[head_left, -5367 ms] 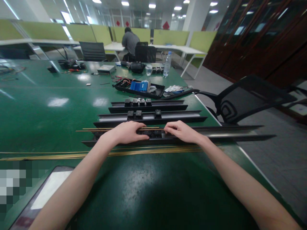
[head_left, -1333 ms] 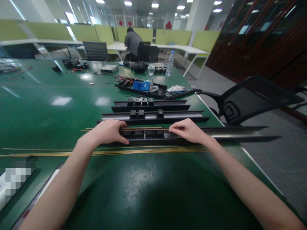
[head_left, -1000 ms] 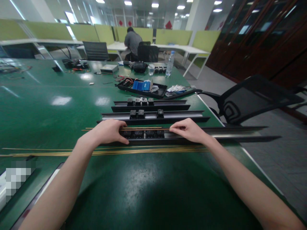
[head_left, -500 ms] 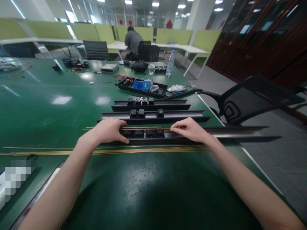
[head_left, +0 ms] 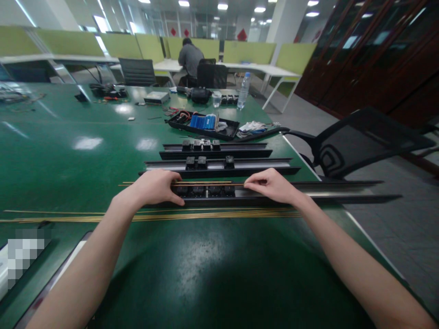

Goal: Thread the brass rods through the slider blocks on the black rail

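Hands barely moved in the last second | my left hand [head_left: 156, 187] presses the nearest rail [head_left: 260, 195], fingers curled | my right hand [head_left: 270, 185] pinches the thin brass rod [head_left: 206, 184] on that rail | rod not seated yet.

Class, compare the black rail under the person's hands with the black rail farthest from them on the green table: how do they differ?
The near rail sticks out past the table edge; the far rail lies wholly on the green table. The left hand and right hand rest on the near rail; nothing touches the far rail. A thin brass rod lies along the near rail only. Both are long, black and carry small black blocks.
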A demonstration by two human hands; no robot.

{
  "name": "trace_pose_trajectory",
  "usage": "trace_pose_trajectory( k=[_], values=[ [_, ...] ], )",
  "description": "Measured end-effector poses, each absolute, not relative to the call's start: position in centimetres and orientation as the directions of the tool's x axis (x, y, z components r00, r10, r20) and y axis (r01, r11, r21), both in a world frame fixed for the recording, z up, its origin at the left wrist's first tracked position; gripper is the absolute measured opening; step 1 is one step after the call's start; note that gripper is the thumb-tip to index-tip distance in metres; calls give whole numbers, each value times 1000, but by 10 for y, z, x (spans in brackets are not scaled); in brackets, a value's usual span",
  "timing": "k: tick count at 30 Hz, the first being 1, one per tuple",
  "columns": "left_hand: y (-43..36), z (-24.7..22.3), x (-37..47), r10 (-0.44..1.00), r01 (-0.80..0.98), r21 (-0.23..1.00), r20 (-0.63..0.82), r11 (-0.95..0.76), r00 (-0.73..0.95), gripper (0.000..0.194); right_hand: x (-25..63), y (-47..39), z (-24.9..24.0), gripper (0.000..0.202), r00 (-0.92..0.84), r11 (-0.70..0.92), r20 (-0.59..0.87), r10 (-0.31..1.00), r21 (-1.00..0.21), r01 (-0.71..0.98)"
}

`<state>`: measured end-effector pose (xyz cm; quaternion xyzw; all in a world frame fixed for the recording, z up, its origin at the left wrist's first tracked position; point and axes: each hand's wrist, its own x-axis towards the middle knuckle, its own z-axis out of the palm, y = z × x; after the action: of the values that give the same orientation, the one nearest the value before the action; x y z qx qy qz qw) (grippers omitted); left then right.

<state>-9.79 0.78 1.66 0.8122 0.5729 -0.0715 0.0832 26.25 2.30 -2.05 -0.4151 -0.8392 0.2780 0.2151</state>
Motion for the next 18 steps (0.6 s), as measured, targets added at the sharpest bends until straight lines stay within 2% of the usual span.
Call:
trace_pose_trajectory(
  k=[4,9,12,15,18],
  values=[
    [8,17,-98,923,946,53,-209,-320,324,75,265,23,-15,33,-566,512,116,816,-600,615],
    [8,17,-97,922,945,58,-211,-320,325,74,247,19,-11,38,-521,576,252,816,-447,685],
    [7,17,-97,923,948,58,-215,-313,318,72,230,18,-15,39,-558,588,200,806,-380,714],
    [7,18,-97,921,946,55,-217,-318,322,72,221,20,-23,44,-565,571,137,814,-370,733],
    [7,18,-96,920,945,58,-215,-322,327,71,222,22,-28,46,-585,566,106,804,-439,698]
  ],
)
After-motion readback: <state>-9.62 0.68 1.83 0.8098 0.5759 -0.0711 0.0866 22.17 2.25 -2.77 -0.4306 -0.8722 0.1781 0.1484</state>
